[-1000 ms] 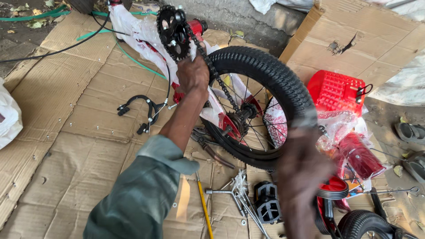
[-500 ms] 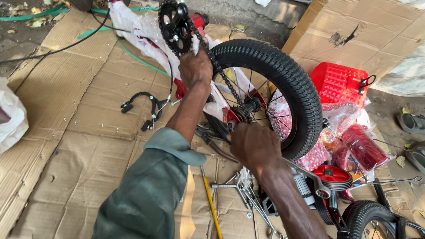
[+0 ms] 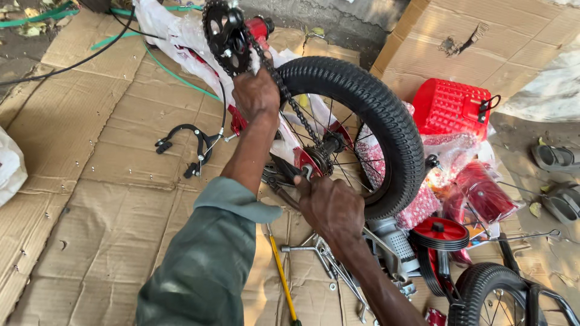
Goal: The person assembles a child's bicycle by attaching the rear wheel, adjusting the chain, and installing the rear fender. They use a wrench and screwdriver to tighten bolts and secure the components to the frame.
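Head view of a small bicycle laid on flattened cardboard [image 3: 90, 199] that covers the ground. The left hand [image 3: 257, 93] grips the bicycle frame [image 3: 181, 36], wrapped in white packing, just below the black chainring [image 3: 225, 33]; its fingers are clenched around the wrapped tube beside the chain [image 3: 290, 102]. The right hand [image 3: 329, 205] is closed around a wrench [image 3: 284, 187], whose head sits at the hub [image 3: 326, 148] of the rear wheel [image 3: 362, 133]. The frame's long axis runs from the far edge of the cardboard, where the chainring lies, toward the near right, where the wheel stands nearly upright. The chain, one in number, stretches along that same line from chainring to hub. Two spoked wheels with black tyres are visible: the one being worked on and a second wheel [image 3: 489, 296] at the near right corner. One red basket [image 3: 450, 105] lies beyond the wheel, one black brake caliper [image 3: 187, 145] lies on the cardboard left of the frame, and one yellow-handled tool [image 3: 281, 278] lies near the right forearm. One small red-and-black stabiliser wheel [image 3: 438, 232] rests beside wrapped red parts.
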